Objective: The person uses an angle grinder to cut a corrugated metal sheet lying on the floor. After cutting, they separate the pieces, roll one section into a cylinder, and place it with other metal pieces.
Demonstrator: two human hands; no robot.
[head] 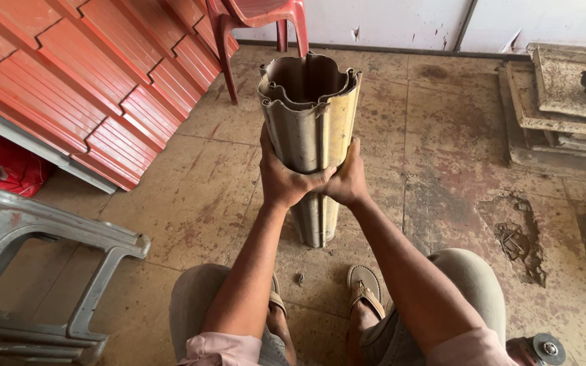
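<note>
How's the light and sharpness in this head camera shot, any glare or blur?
Head view: soft, even daylight; both hands, left hand and right hand, and the fluted metal mould are sharp; mild sheen on its side, no harsh glare; straight edges bow slightly near the frame borders.

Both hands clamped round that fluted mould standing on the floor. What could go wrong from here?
1. The fluted metal mould is made of overlapping shells; the left hand and right hand press on its seams, so fingers might get pinched if the shells shift.
2. It stands on a narrow base just ahead of the sandalled foot; a slip could drop it on bare toes.
3. The rim's thin edges may cut bare skin.
</note>
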